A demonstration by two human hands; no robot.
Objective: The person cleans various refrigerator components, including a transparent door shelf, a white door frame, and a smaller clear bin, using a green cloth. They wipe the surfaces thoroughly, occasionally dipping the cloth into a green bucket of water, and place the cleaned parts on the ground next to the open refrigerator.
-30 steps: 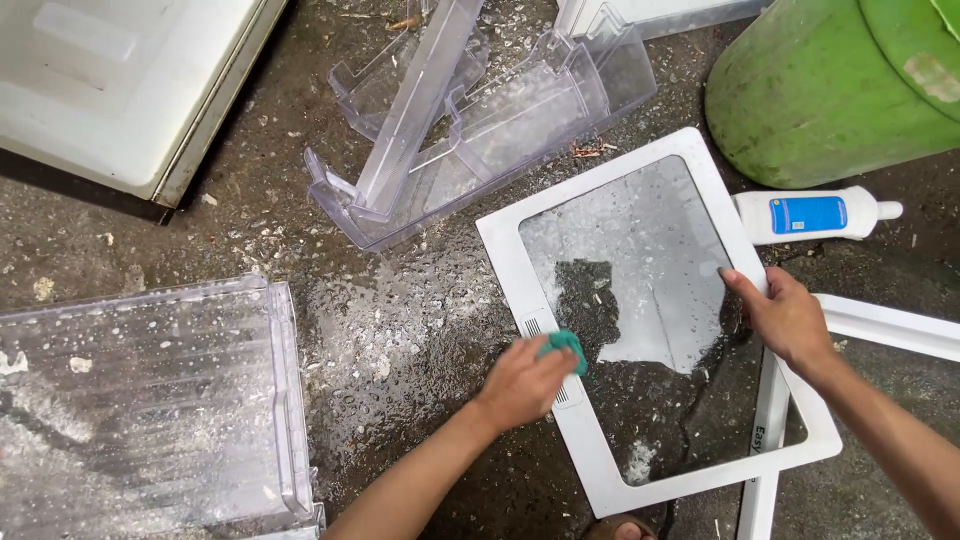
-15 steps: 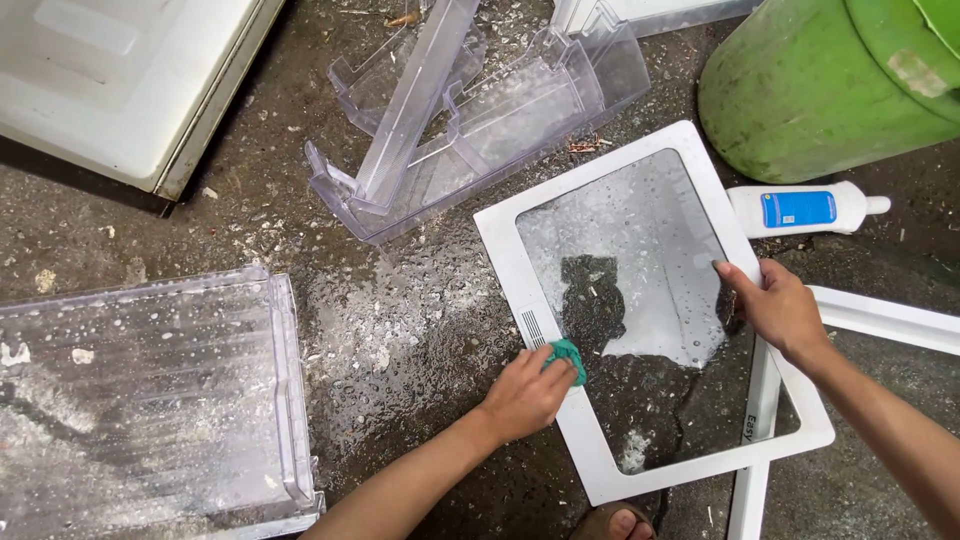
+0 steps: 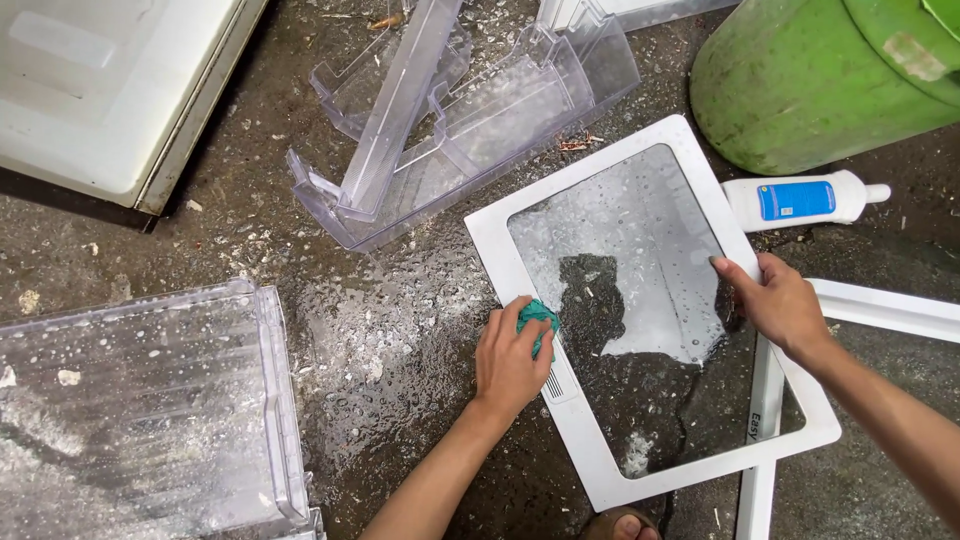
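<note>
Here, green sponge (image 3: 540, 318) sits under left fingers (image 3: 522, 335).

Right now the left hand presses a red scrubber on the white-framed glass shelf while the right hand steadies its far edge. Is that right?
Not quite: the scrubber is green, not red, as the head view shows. The rest holds: the left hand presses it on the white-framed glass shelf while the right hand steadies its far edge.
</note>
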